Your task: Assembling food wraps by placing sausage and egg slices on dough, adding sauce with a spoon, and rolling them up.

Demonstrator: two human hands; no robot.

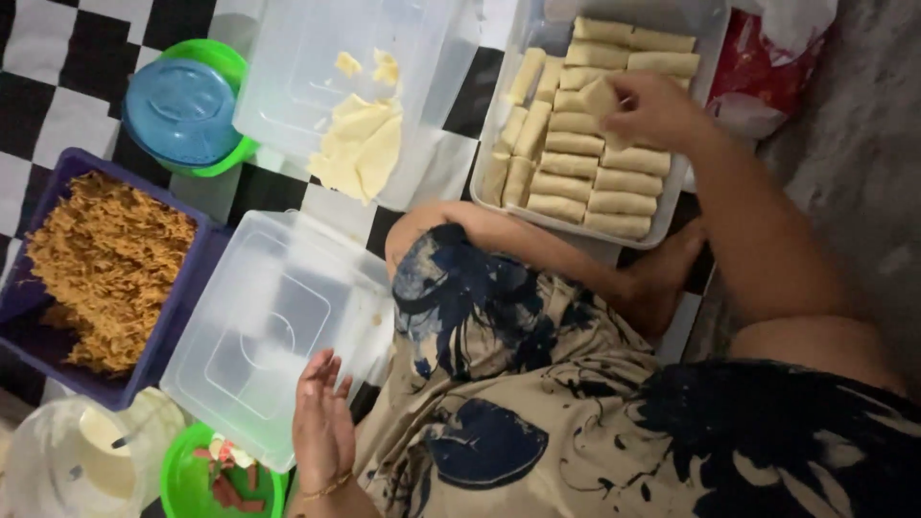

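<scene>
My right hand (655, 110) reaches out over a clear tray (499, 144) filled with rows of pale rolled pastries and pinches one roll (597, 98) among them. My left hand (321, 422) hovers open, fingers spread, at the near edge of an upturned clear plastic lid (273, 331) and holds nothing. Another clear container (297, 77) further out holds a few thin pale wrapper sheets (360, 144). I sit on the floor with my patterned trousers (499, 384) below the tray.
A purple box (182, 307) of brown shredded filling (106, 269) stands at left. A green bowl with a blue lid (182, 107) sits beyond it. A small green bowl (177, 480) with red pieces and a clear jug (58, 460) are near. The floor is black-and-white checked.
</scene>
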